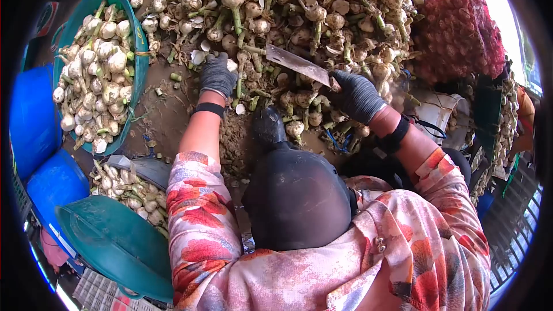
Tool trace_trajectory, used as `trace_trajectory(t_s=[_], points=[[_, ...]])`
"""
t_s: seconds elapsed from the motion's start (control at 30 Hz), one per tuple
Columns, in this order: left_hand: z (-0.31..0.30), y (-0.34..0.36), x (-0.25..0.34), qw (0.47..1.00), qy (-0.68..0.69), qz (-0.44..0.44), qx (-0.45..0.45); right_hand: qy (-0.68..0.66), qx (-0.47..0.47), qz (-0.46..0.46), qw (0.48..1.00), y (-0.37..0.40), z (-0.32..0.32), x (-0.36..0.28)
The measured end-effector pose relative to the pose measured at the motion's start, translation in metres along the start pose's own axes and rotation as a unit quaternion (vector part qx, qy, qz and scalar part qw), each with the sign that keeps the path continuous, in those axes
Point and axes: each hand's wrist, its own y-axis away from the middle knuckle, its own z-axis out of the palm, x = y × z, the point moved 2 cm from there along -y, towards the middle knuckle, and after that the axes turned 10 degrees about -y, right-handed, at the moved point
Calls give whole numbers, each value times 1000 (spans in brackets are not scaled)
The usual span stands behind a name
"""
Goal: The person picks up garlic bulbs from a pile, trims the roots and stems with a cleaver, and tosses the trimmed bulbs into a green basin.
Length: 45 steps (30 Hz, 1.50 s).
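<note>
My left hand (218, 75), in a grey knit glove, is closed around a garlic bulb (232, 65); only a pale part of it shows past the fingers. My right hand (357, 95), gloved the same way, grips a broad-bladed knife (296, 64) by its handle. The blade points left, over the heap of garlic (340, 23), its tip apart from my left hand. Bulbs with green stalks lie under and around the blade. Cut stalk pieces and loose skins are scattered near my left wrist.
A green basin (140, 75) full of trimmed garlic stands at left, beside blue tubs (34, 121). More garlic and a tilted green basin (115, 242) are lower left. A red mesh sack (461, 34) and a white bucket (440, 106) stand at right. My dark boot (269, 126) is between my arms.
</note>
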Motion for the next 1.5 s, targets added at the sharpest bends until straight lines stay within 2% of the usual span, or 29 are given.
trace_trajectory(t_s=[0.03, 0.07, 0.13, 0.17, 0.2, 0.23, 0.27, 0.37, 0.47, 0.5, 0.6, 0.63, 0.73, 0.77, 0.8, 0.83, 0.87, 0.93, 0.97, 1.03, 1.07, 1.13, 1.17, 1.23, 1.33, 1.37, 1.4, 1.43, 1.5], points=[[-1, 5, -6, 1000, -3, 2, -30, 3, -11, 11, 1000, 2, 3, 0], [-8, 16, -10, 999, 47, -16, -11, 6, -21, 20, 1000, 3, 6, -1], [13, 28, -40, 979, 189, -59, -41, -32, -37, 2, 999, 10, 13, -3], [33, 39, -54, 938, 335, -88, -32, -41, -39, -14, 998, 12, 21, 0], [21, 58, -44, 826, 516, -189, -126, -49, -41, -31, 997, 15, 27, -2], [4, 82, -32, 709, 664, -176, -160, -48, -42, -57, 996, 17, 31, -6], [-9, 103, -21, 566, 788, -155, -186, -72, -40, -79, 993, 19, 34, -14], [-21, 123, 7, 524, 823, -72, -207, -78, -40, -124, 989, 20, 38, -31], [-23, 136, 29, 589, 792, 11, -162, -96, -1, -164, 982, 22, 30, -50], [-27, 140, 36, 505, 841, 5, -195, -110, -4, -166, 980, 21, 29, -50], [-52, 151, 50, 543, 808, 109, -201, -195, -68, -4, 978, 15, 36, -9], [-70, 165, 58, 494, 843, 137, -159, -204, -91, 127, 967, 18, 27, 2], [-77, 166, 50, 682, 706, 128, -142, -305, -18, 121, 945, 31, 14, 0], [-81, 164, 54, 738, 646, 139, -141, -362, -9, 74, 929, 33, 11, -18], [-83, 159, 61, 788, 580, 157, -134, -414, 5, 23, 910, 29, 7, -38], [-85, 156, 68, 825, 514, 221, -72, -452, -9, 8, 892, 22, 13, -44], [-90, 157, 73, 805, 549, 220, -57, -438, 12, -12, 899, 18, 11, -60], [-103, 167, 77, 761, 613, 209, -28, -436, -26, 86, 895, 8, 12, -63], [-97, 165, 75, 748, 637, 188, 9, -524, -60, 107, 843, 4, 19, -60], [-71, 151, 70, 774, 611, 163, 31, -680, -124, 154, 706, 4, 41, -49], [-70, 146, 73, 785, 600, 151, 39, -675, -95, 187, 708, 9, 44, -60], [-67, 146, 79, 692, 711, 118, -32, -622, -132, 224, 738, 11, 43, -63], [-78, 148, 85, 639, 758, 119, -54, -542, -84, 169, 819, 6, 49, -53], [-82, 145, 82, 586, 793, 149, -76, -355, 12, 46, 934, -3, 63, -25], [-59, 140, 68, 618, 777, 52, -106, -165, 67, -127, 976, 18, 18, -46], [-76, 141, 77, 640, 763, 77, -59, -137, 22, -101, 985, 25, 7, -54], [-62, 132, 70, 752, 641, 155, -12, -86, 15, -134, 987, 27, -1, -62], [-25, 127, 55, 826, 519, 214, 50, -34, 10, -162, 986, 31, -8, -67], [-14, 133, 53, 884, 353, 274, 133, 35, -7, -198, 980, 34, -8, -66]])
